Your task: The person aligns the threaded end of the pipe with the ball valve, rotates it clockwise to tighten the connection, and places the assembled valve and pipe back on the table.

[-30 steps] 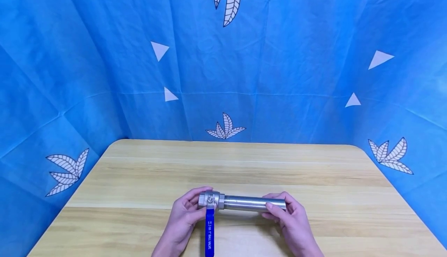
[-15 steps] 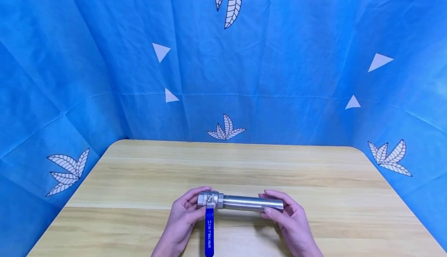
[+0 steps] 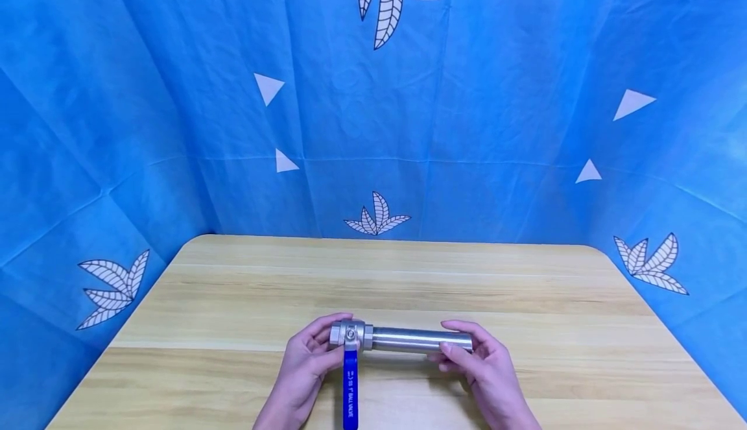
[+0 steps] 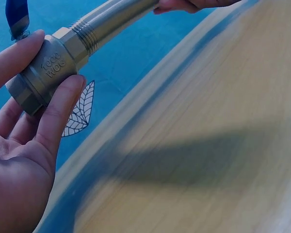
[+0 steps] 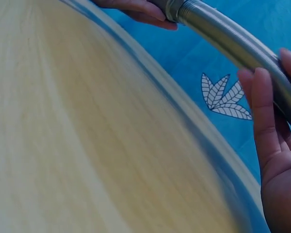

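Observation:
My left hand (image 3: 306,362) grips the body of a steel ball valve (image 3: 352,333), thumb on the near side and fingers behind. In the left wrist view the valve body (image 4: 52,70) shows raised lettering, "1000 WOG". Its blue lever handle (image 3: 350,388) points toward me. A smooth steel pipe (image 3: 408,340) extends from the valve's right end, with threads (image 4: 86,36) showing at the joint. Near the pipe's free end my right hand (image 3: 487,365) holds it between thumb and fingers. The right wrist view has its fingertips round the pipe (image 5: 242,46). Valve and pipe are held level above the table.
The wood-grain table (image 3: 233,294) carries the shadows of hands and pipe. Behind and along both sides hangs a blue cloth (image 3: 496,93) printed with white leaves and triangles, close to the table's edges.
My right hand's fingers and thumb have shifted on the pipe, the index finger lifting at its far side. The pipe's free end has moved slightly left. My left hand keeps its grip.

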`<action>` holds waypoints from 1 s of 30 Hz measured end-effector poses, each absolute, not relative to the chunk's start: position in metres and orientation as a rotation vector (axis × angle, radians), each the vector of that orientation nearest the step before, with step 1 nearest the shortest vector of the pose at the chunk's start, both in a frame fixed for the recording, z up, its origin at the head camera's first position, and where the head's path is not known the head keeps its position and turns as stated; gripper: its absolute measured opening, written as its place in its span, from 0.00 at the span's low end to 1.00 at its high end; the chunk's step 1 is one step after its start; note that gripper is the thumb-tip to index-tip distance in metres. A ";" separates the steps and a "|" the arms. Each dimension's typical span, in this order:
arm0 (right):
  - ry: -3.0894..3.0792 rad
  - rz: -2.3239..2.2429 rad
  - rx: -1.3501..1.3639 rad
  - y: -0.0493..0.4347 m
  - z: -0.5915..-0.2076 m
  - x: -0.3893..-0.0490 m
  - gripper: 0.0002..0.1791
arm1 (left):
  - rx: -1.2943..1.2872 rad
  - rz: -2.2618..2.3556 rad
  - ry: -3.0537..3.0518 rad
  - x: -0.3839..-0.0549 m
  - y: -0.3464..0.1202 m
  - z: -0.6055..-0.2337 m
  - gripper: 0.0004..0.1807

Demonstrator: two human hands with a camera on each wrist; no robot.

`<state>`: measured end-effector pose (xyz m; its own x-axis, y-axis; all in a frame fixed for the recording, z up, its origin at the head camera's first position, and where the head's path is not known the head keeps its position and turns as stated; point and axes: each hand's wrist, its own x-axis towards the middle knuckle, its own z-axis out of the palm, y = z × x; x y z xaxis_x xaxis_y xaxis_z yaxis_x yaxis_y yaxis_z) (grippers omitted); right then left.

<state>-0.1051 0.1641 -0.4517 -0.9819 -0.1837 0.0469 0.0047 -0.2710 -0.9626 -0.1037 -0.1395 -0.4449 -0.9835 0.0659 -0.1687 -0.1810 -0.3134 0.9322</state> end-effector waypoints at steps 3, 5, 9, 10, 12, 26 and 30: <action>1.836 -2.377 -0.178 0.163 -0.451 -0.106 0.13 | -0.125 2.429 1.749 -0.103 -0.139 -0.445 0.36; 1.847 -2.363 -0.168 0.163 -0.451 -0.106 0.12 | -0.120 2.427 1.754 -0.103 -0.139 -0.445 0.36; 1.806 -2.333 -0.230 0.164 -0.451 -0.106 0.18 | -0.137 2.429 1.752 -0.103 -0.139 -0.445 0.36; 1.791 -2.329 -0.251 0.165 -0.451 -0.105 0.21 | -0.147 2.428 1.750 -0.103 -0.139 -0.444 0.36; 1.766 -2.323 -0.274 0.165 -0.452 -0.105 0.26 | -0.161 2.430 1.744 -0.104 -0.139 -0.444 0.35; 1.959 -2.268 -0.131 0.164 -0.451 -0.105 0.11 | -0.147 2.417 1.740 -0.103 -0.139 -0.443 0.35; 2.012 -2.212 -0.074 0.162 -0.450 -0.105 0.04 | -0.118 2.416 1.768 -0.102 -0.139 -0.443 0.36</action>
